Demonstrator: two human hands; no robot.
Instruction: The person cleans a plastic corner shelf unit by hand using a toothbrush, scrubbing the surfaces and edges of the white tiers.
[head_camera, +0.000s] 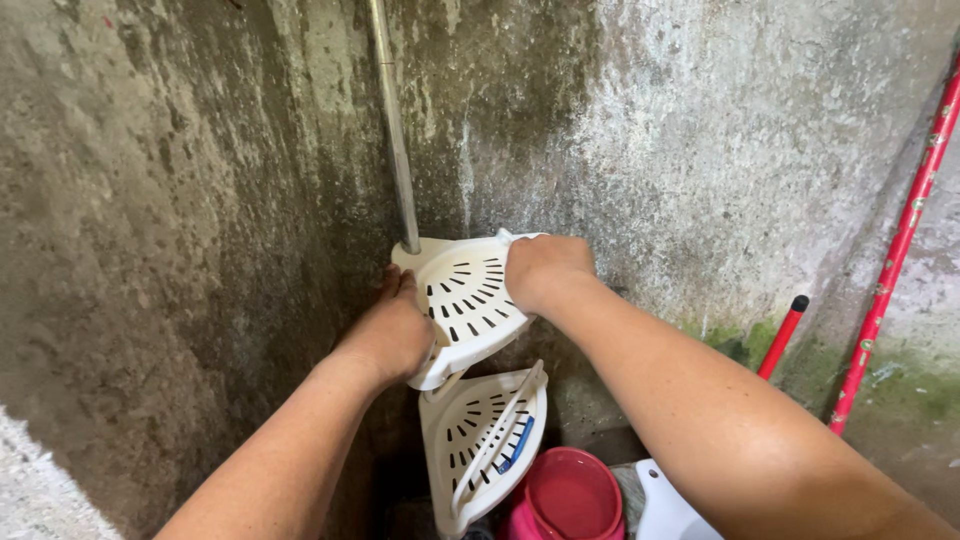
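Both hands gripped the upper shelf in the wall corner: left hand clasped its left edge, right hand its back right corner. Step, as judged: seating the shelf on the pole. Next move called for level, even pressure. Lower shelf sat below.

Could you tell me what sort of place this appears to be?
Probably a washing or bathroom corner. Bare concrete walls stained with damp and green growth meet where a white slotted corner shelf sits on a metal pole, gripped by both hands; a red basin and red-handled tools stand nearby.
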